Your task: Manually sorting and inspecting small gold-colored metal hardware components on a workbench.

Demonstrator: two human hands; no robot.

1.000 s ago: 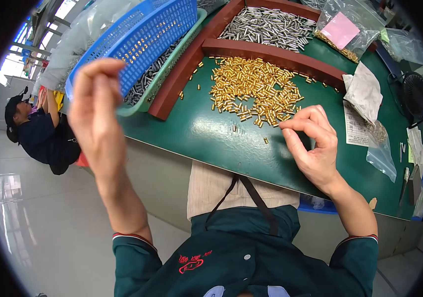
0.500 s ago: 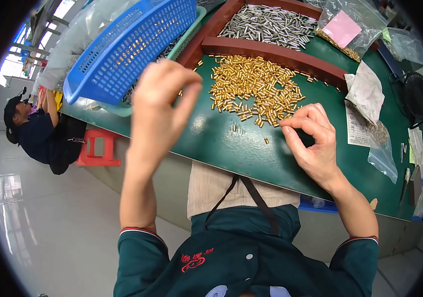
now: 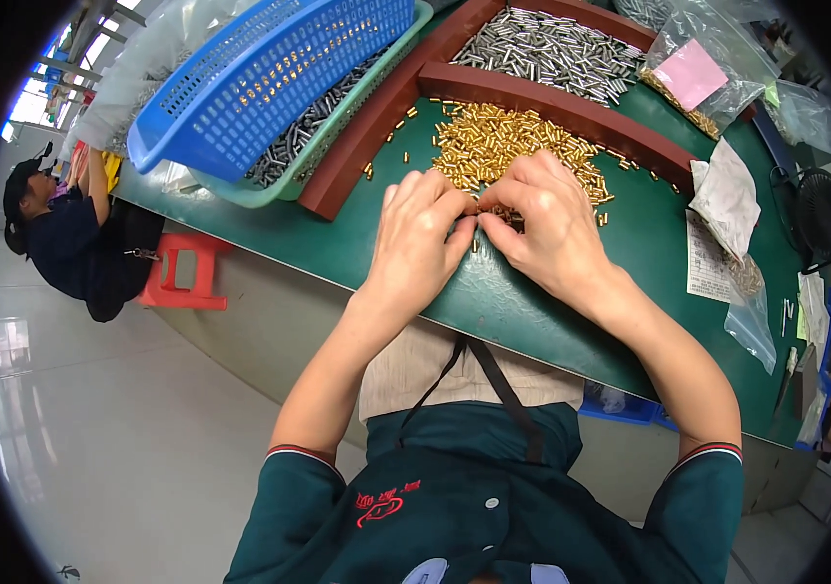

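My left hand and my right hand meet fingertip to fingertip at the near edge of a pile of small gold-coloured metal sleeves. Both are pinched closed. Whatever lies between the fingertips is too small and too covered to make out. A single gold sleeve shows just under the joined fingers on the green tabletop. Part of the pile is hidden behind my right hand.
Red-brown bars border the pile; silver pins lie behind them. At left, a blue basket rests over a green basket of dark pins. A cloth, plastic bags and a small fan stand right. A person sits far left.
My left hand has come down and right from near the baskets. My right hand has moved left and slightly up from the pile's right edge, and the two now meet.
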